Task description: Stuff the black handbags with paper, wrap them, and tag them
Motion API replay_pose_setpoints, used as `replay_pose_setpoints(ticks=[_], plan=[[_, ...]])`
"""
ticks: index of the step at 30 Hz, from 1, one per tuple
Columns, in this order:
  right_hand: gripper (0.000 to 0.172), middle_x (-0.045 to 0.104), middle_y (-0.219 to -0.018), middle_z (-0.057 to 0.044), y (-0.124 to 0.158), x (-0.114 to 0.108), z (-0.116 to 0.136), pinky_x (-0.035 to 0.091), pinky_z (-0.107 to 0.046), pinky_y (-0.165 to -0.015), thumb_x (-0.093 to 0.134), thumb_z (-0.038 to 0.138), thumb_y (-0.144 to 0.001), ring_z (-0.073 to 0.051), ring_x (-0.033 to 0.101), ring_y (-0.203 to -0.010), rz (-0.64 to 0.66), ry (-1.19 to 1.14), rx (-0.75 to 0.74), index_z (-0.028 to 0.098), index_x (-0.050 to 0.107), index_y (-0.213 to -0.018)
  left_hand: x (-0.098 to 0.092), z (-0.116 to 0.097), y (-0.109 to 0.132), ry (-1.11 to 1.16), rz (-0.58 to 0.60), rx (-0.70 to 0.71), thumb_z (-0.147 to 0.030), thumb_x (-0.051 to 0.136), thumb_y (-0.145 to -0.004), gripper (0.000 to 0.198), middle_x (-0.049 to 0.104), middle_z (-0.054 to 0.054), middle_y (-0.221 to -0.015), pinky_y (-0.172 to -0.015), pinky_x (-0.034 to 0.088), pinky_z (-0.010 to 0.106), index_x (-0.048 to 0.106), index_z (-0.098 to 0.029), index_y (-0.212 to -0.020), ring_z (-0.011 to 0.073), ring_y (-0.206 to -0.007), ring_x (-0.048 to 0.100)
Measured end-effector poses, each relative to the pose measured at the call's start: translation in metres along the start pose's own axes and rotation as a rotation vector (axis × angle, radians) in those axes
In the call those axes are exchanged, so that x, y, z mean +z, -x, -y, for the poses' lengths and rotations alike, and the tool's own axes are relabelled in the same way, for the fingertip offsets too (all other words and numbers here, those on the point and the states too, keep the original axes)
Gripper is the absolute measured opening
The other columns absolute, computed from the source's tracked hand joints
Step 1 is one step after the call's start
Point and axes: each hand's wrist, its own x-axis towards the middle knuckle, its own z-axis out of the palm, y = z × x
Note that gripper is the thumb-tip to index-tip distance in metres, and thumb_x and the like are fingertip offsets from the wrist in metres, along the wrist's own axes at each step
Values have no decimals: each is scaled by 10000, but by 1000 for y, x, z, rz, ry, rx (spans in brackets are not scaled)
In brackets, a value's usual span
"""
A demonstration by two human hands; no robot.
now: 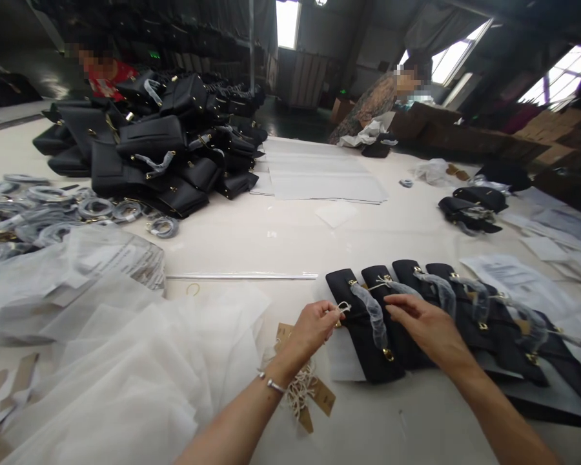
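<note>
My left hand (315, 325) is closed in a pinch on a loop of white tag string (343, 307) beside the leftmost black bag (361, 332). Under that wrist lie brown paper hang tags (314, 391) with bunched strings. My right hand (423, 323) rests on the second black bag (392, 303) with fingers curled toward a string at its gold clasp (385, 279); I cannot make out anything held in it. Several black bags with wrapped handles lie overlapped in a row (489, 316) running to the right.
A heap of thin white wrapping sheets (126, 361) fills the near left. Coiled wrapped straps (53, 206) and a pile of black bags (164, 148) sit at the far left. White paper sheets (319, 174) lie mid-table. Two people work at the far side.
</note>
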Motion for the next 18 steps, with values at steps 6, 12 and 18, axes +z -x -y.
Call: replay_pose_setpoints(ticks=[6,12,18], plan=[[363,673,-707,-4,-39,23,-21,446,-274,-525,736,339,-666,-156,550,-567,360,-122,-13,223,735,-1009,23,-2,-43,-243,-56,45,-298,611,-755,153,530,-19,-563,-494,288,213,664,-168,-694,114,-532,452],[305,701,-806,-24,-52,26,-15,488,-278,-674,759,323,-640,-201,623,-756,514,-192,-10,181,757,-910,31,-1,-52,-152,121,69,-300,581,-784,185,503,-36,-487,-474,319,202,704,-162,-782,100,-462,442],[157,635,-657,6,-60,16,-12,412,-246,-577,699,353,-701,-156,552,-641,440,98,-139,202,696,-661,23,-7,-51,-92,120,-11,-314,516,-819,212,596,1,-563,-453,382,190,620,-155,-725,92,-434,496]])
